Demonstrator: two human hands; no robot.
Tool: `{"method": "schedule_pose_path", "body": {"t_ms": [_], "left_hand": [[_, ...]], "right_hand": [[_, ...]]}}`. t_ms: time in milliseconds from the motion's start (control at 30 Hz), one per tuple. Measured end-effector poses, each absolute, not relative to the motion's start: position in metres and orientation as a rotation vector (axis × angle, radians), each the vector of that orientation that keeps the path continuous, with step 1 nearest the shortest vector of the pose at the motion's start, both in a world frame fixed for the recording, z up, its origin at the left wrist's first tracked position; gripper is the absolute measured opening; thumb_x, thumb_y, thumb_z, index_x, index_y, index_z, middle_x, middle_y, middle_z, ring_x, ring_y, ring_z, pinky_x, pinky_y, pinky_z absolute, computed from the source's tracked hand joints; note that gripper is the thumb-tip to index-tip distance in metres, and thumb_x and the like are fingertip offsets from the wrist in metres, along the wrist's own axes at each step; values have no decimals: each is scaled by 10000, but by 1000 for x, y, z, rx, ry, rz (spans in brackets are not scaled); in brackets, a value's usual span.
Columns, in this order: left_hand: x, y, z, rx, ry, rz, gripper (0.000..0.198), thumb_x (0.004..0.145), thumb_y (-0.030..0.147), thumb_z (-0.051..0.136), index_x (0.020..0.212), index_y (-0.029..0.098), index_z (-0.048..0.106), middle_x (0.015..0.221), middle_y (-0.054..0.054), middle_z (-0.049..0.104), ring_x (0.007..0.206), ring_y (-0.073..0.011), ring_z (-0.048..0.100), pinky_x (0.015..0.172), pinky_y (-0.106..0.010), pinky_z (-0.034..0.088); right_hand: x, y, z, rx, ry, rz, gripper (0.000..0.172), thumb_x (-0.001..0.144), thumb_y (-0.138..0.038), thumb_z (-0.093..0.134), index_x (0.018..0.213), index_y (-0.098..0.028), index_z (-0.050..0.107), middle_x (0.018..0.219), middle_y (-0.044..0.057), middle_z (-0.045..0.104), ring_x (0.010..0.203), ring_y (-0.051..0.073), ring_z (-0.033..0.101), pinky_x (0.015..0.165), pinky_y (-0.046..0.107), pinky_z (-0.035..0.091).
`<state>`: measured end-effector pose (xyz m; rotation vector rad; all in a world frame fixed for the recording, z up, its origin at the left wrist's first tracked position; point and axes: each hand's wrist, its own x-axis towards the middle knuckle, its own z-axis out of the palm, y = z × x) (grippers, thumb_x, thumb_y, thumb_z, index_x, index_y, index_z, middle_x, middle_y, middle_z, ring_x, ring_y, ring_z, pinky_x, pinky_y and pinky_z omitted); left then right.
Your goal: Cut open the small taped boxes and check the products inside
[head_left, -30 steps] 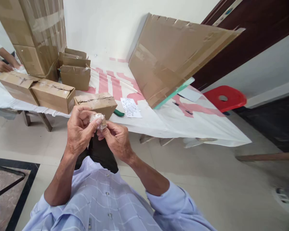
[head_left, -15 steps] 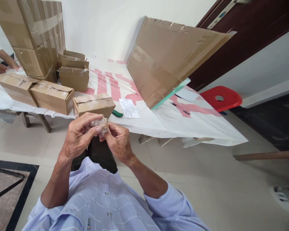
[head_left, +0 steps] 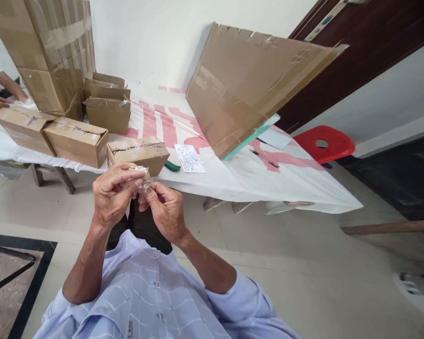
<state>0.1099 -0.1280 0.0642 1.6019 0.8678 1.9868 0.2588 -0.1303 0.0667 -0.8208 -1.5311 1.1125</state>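
Both my hands are raised together in front of my chest, just short of the table edge. My left hand (head_left: 113, 194) and my right hand (head_left: 164, 209) both pinch a small clear plastic packet (head_left: 142, 177) between their fingertips. What the packet holds is too small to make out. Right behind the hands, a small brown cardboard box (head_left: 138, 153) sits at the table's front edge. Beside that box lie a white sheet with small printed marks (head_left: 190, 158) and a green-handled tool (head_left: 172, 165).
The table wears a white cloth with pink stripes (head_left: 233, 174). Several taped cardboard boxes (head_left: 72, 136) stand at its left, with a tall carton (head_left: 53, 52) behind them. A big flat cardboard sheet (head_left: 254, 80) leans at the back. Another person's arm (head_left: 0, 92) shows far left. A red stool (head_left: 325, 143) stands right.
My hands have shifted slightly up and left, still working the clear packet between the fingertips. The view has tilted a little.
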Motion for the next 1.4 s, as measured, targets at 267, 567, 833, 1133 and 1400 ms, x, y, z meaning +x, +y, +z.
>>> {"method": "schedule_pose_path", "body": {"t_ms": [267, 567, 833, 1133, 1400], "left_hand": [[102, -131, 65, 1777, 976, 1917, 143, 968, 280, 845, 1103, 275, 889, 1093, -84, 826, 935, -173, 779, 752, -276, 655], [96, -138, 66, 1768, 1002, 1926, 233, 888, 219, 908, 1113, 280, 893, 1131, -95, 817, 945, -177, 777, 715, -245, 646], [105, -136, 67, 1998, 1103, 2041, 168, 936, 162, 842, 1070, 259, 872, 1061, -59, 819, 879, -141, 774, 677, -207, 626], [110, -134, 59, 2394, 1127, 1957, 271, 1056, 91, 629, 1166, 267, 802, 1201, -82, 811, 1089, -171, 788, 875, -282, 666], [109, -135, 59, 2407, 1221, 1903, 293, 1097, 147, 561, 1213, 276, 797, 1276, -100, 804, 1153, -196, 782, 934, -330, 681]], "right_hand": [[261, -129, 65, -765, -1491, 1233, 462, 1022, -636, 693, 817, -222, 691, 715, -5, 696, 575, 117, 639, 608, 259, 581], [264, -135, 75, -818, -1574, 1151, 424, 1030, -517, 677, 732, -216, 651, 615, -17, 635, 506, 118, 608, 520, 241, 533], [262, -137, 78, -890, -1536, 1214, 503, 998, -592, 692, 670, -224, 597, 587, -15, 604, 488, 114, 565, 501, 244, 512], [273, -124, 75, -830, -1369, 1626, 525, 877, -689, 809, 737, -205, 662, 683, -10, 644, 513, 103, 584, 506, 238, 529], [281, -122, 85, -792, -1413, 1730, 415, 871, -595, 839, 812, -201, 720, 732, -13, 699, 491, 92, 616, 500, 216, 551]]}}
